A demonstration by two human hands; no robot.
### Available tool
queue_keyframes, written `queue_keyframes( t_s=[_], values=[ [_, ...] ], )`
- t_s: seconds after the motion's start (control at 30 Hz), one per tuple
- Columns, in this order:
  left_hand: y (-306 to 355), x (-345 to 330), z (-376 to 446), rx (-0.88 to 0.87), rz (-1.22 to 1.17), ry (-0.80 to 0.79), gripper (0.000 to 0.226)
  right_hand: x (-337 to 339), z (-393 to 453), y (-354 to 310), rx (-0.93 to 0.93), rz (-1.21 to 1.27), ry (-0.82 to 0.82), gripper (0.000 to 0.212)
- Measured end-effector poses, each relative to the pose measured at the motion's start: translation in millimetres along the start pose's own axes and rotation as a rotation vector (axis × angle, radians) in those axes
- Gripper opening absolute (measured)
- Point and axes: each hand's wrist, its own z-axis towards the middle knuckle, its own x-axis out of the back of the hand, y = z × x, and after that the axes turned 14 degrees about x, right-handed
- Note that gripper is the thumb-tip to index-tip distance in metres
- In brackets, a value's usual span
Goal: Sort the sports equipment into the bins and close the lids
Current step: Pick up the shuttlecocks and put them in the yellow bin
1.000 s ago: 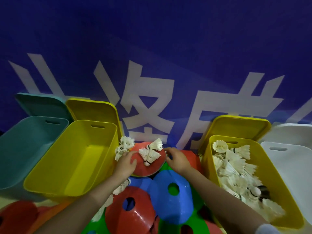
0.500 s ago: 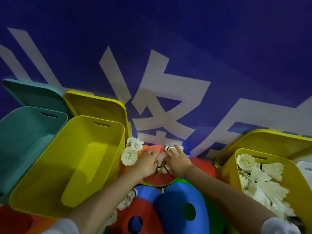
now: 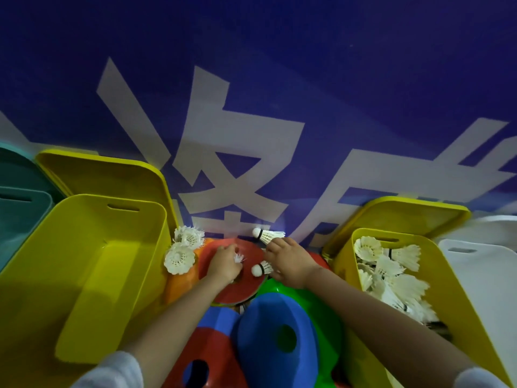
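Your left hand (image 3: 223,266) clenches feathers of one shuttlecock (image 3: 238,258) and your right hand (image 3: 289,263) grips another shuttlecock (image 3: 260,268) atop the red cone (image 3: 223,292), likely bound for the shuttlecock-filled yellow bin (image 3: 458,326).

A dark blue wall (image 3: 307,65) fills the upper part of the view, standing right behind the row of things on the ground. Large pale grey-white characters (image 3: 232,152) are printed across it, their lower strokes running down to the wall's foot.
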Motion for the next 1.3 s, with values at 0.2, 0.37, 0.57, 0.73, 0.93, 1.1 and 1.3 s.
queue_keyframes(
  t_s=[0.2,0.37,0.57,0.73,0.93,1.1,1.3],
  values=[
    [-3.1,28.5,-32.6,-0.124,-0.151,0.127,0.046,14.8,-29.5,-15.9,-0.287,0.413,0.332,0.045],
    [13.6,51.5,-80.9,-0.203,-0.254,0.128,0.039,31.3,-60.3,-31.6,-0.491,0.523,0.547,0.032],
    [68.0,33.3,-143.8,-0.342,-0.444,0.037,0.037,33.5,-129.2,-32.6,-0.696,0.609,0.829,0.028],
    [115.1,-14.7,-197.1,-0.518,-0.494,-0.226,0.024,13.7,-219.3,-28.7,-0.974,0.613,0.948,0.033],
    [164.0,-79.1,-224.3,-0.583,-0.337,-0.243,0.022,-17.2,-320.2,-23.8,-1.209,0.632,0.866,0.040],
    [177.7,-126.0,-240.4,-0.746,0.060,-0.225,0.033,-33.6,-350.2,-13.8,-1.164,0.680,0.815,0.046],
    [182.6,-145.9,-231.1,-0.912,0.607,-0.045,0.031,-39.7,-336.2,12.6,-1.033,0.730,0.756,0.050]
  ],
)
